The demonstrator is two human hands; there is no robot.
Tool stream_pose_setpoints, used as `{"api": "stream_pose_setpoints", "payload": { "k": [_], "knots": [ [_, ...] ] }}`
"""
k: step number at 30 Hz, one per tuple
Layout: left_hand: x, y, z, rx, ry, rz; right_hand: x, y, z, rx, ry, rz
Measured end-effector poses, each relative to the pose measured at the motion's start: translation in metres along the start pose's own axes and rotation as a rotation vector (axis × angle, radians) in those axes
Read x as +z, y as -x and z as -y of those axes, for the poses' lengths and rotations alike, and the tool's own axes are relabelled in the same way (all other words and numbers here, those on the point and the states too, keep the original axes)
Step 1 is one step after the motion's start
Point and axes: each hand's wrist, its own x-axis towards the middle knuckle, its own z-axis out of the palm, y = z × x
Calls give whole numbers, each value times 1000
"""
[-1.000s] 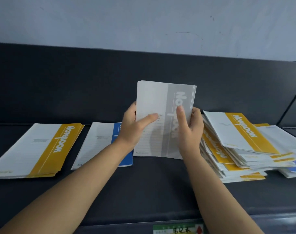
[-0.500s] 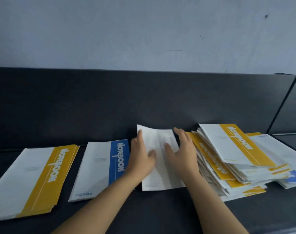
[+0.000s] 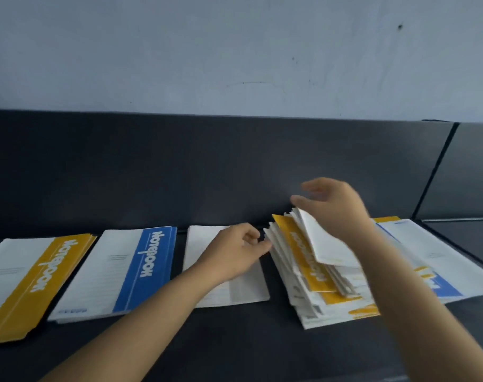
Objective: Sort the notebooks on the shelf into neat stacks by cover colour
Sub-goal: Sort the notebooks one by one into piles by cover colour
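Left hand [image 3: 235, 252] lies low at centre frame, fingers loosely curled and gripping nothing, resting on the grey notebook [image 3: 247, 289]. Right hand [image 3: 335, 209] is up at centre right, fingers spread and blurred over the tilted top notebook [image 3: 327, 245] of the mixed pile [image 3: 309, 296]; I can't tell whether it grips. Lower left on the dark shelf [image 3: 235, 343] lie the yellow stack [image 3: 39, 282] and the blue stack [image 3: 119, 271]. The right forearm hides part of the pile.
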Motion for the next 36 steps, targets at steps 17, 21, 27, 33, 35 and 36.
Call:
{"api": "stream_pose_setpoints", "payload": {
  "k": [17, 21, 27, 33, 35, 36],
  "knots": [
    [92, -40, -91, -172, 122, -213, -50, -23, -128, -22, 640, 472],
    [82, -35, -90, -237, 482, -248, -43, -22, -114, -11, 577, 475],
    [38, -5, -71, -217, 652, -336, -34, -9, -57, -57, 132, 354],
    [-45, 40, -8, -152, 400, -376, 35, 26, 21, -81, -209, 392],
    [-81, 60, 20, -164, 291, -387, 67, 42, 53, -68, -261, 459],
    [-100, 70, 36, -176, 236, -393, 84, 50, 70, -51, -282, 487]
  ]
}}
